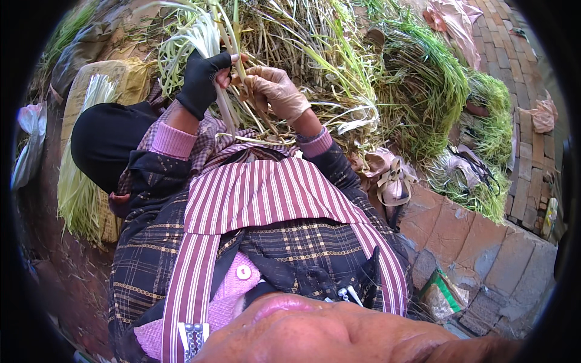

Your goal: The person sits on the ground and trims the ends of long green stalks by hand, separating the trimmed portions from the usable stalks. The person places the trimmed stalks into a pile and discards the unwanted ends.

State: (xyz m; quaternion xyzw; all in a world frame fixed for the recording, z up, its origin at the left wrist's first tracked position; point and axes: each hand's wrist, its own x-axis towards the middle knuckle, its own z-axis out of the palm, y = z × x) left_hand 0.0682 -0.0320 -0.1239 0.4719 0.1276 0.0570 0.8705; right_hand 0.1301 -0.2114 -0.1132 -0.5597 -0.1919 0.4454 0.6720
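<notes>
My left hand, in a black fingerless glove, is closed around a bunch of long leafy stalks with white lower stems. Close beside it, my right hand in a thin tan glove pinches a yellowish stalk between thumb and fingers. The upper ends of the bunch run out of the picture's top edge. Beneath and beyond both hands spreads a heap of green and dry brown stalks. A few loose strands lie near my lap, over the striped apron.
On my left, a bundle of pale stalks rests against a yellow woven sack, beside my black-covered knee. Green leafy heaps lie to the right, near brick paving. Pink plastic bags and a green-and-white packet lie about.
</notes>
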